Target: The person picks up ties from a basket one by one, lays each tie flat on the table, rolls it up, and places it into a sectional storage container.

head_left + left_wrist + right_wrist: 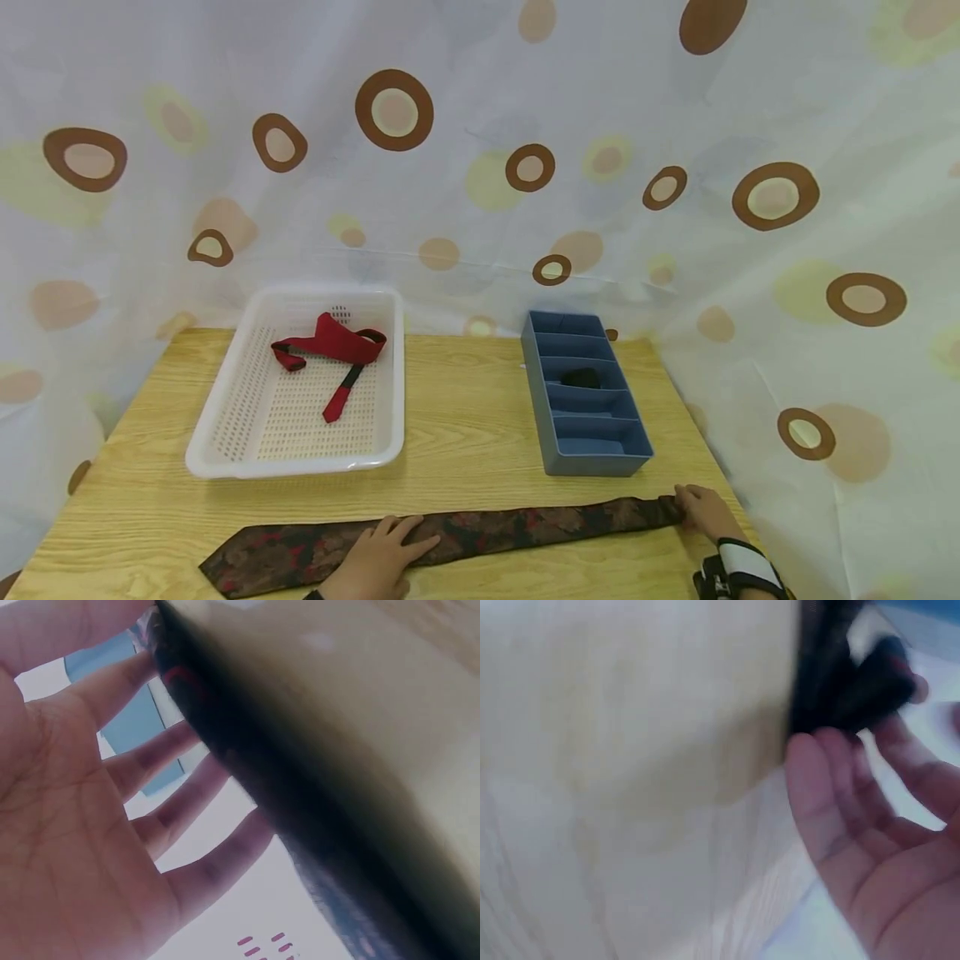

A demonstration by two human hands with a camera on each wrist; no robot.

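Observation:
A dark necktie [510,527] with a brown and red pattern lies stretched across the front of the table, its wide pointed tip at the left. On its broad part rests my left hand [378,560], the fingers spread. In the left wrist view, those fingers [217,851] reach to the tie's edge. My right hand [705,512] pinches the tie at its right end. Seen from the right wrist, the dark cloth [870,690] is doubled over at the fingertips, and the picture is blurred there.
Behind the tie stands a white perforated basket [397,392] with a red necktie [337,340] in it. To the right is a blue-grey divided box [551,454] with a rolled black item [581,378] in one compartment. A patterned curtain [465,208] hangs behind the wooden table [465,400].

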